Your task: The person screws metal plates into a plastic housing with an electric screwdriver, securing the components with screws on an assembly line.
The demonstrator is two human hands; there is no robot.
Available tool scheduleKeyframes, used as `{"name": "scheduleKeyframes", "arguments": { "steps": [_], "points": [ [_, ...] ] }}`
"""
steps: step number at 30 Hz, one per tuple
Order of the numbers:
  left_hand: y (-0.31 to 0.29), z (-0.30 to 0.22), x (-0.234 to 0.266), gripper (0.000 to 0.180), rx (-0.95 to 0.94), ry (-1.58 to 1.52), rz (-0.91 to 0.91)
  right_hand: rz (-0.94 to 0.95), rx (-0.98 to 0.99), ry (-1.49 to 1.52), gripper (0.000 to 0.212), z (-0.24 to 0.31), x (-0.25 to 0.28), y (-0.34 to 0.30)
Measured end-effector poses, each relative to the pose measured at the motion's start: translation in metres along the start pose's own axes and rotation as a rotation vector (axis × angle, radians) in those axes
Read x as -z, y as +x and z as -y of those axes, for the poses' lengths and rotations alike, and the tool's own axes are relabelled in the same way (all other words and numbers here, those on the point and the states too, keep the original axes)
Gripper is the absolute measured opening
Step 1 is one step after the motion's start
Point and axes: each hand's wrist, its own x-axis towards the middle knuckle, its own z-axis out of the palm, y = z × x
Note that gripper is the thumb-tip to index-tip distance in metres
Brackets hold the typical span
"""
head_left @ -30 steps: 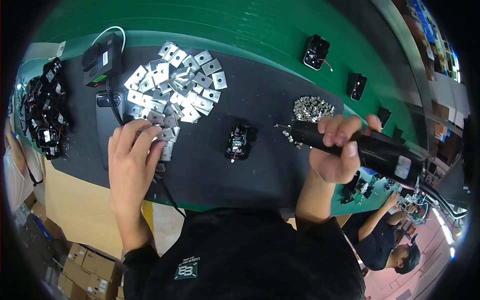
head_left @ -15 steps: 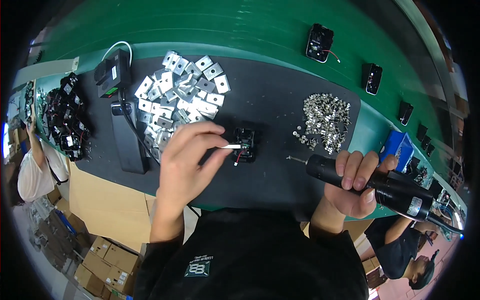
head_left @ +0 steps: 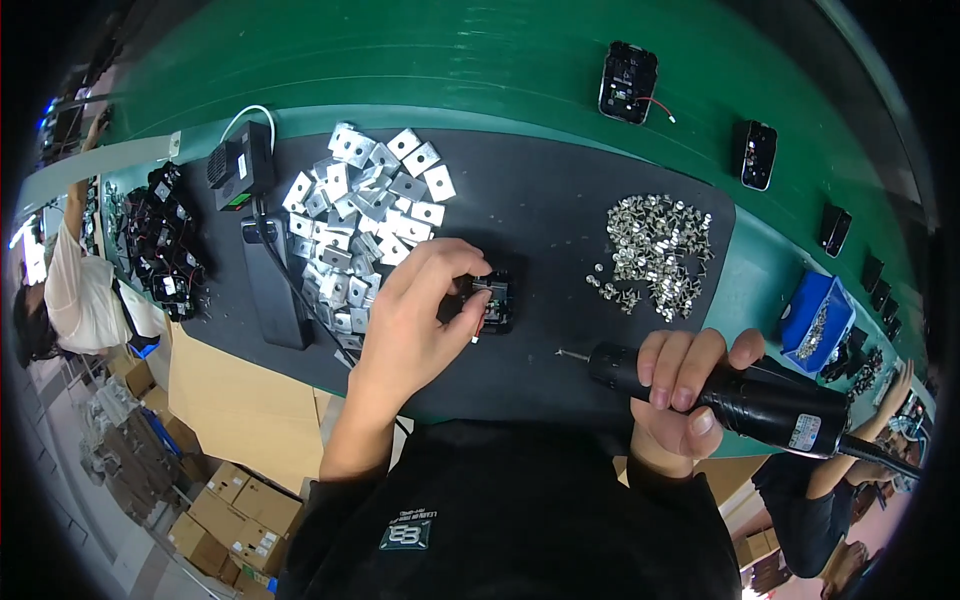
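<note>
My left hand [head_left: 425, 305] is over the middle of the mat, thumb and forefinger curled in a pinch at the left side of a small black device housing [head_left: 502, 300]. The metal plate in that pinch is now mostly hidden by the fingers and the housing. A short red wire with a white plug [head_left: 475, 338] sticks out below the housing. On the right, my right hand [head_left: 690, 385] is wrapped round a black electric screwdriver [head_left: 775, 408]. Its bit [head_left: 573, 355] points left toward the housing, apart from it; something tiny, perhaps a screw, is at the tip.
Loose square metal plates [head_left: 375, 200] with holes lie left on the black mat [head_left: 560, 170]; a pile of screws [head_left: 655, 250] lies right. A black power unit [head_left: 243, 165], dark wired parts [head_left: 160, 240] and a blue bin [head_left: 815, 315] stand around. Black housings [head_left: 628, 82] line the green surface. Other people work at both sides.
My left hand has moved right and brought the metal plate onto the housing. The screwdriver in my right hand has shifted a little left and down. The whole view has shifted slightly.
</note>
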Motion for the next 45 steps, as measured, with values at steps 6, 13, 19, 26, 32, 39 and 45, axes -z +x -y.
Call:
{"name": "scheduleKeyframes", "arguments": {
  "steps": [6, 13, 19, 26, 32, 39, 45],
  "points": [
    [0.004, -0.012, 0.009, 0.03, 0.232, -0.07, 0.1, 0.04, -0.025, 0.057, 0.046, 0.0, -0.002, 0.006],
    [0.003, -0.007, 0.003, 0.033, 0.086, -0.08, 0.053, -0.131, 0.037, -0.009, 0.052, 0.002, 0.001, -0.005],
    [-0.003, 0.002, 0.003, 0.03, 0.077, -0.165, 0.053, -0.065, 0.068, -0.02, 0.05, -0.004, 0.008, -0.006],
    [0.0, 0.007, -0.008, 0.033, 0.119, -0.241, 0.062, -0.047, 0.088, -0.034, 0.049, 0.003, 0.008, -0.006],
    [-0.007, 0.0, 0.013, 0.047, -0.073, -0.108, -0.128, -0.014, 0.141, 0.03, 0.051, 0.021, -0.005, -0.002],
    [-0.042, -0.027, 0.004, 0.036, -0.294, -0.055, -0.11, 0.152, 0.173, 0.183, 0.049, 0.028, -0.037, 0.021],
    [-0.041, -0.03, -0.016, 0.034, -0.287, -0.186, -0.066, 0.216, 0.18, 0.191, 0.045, 0.032, -0.044, 0.013]
  ]
}}
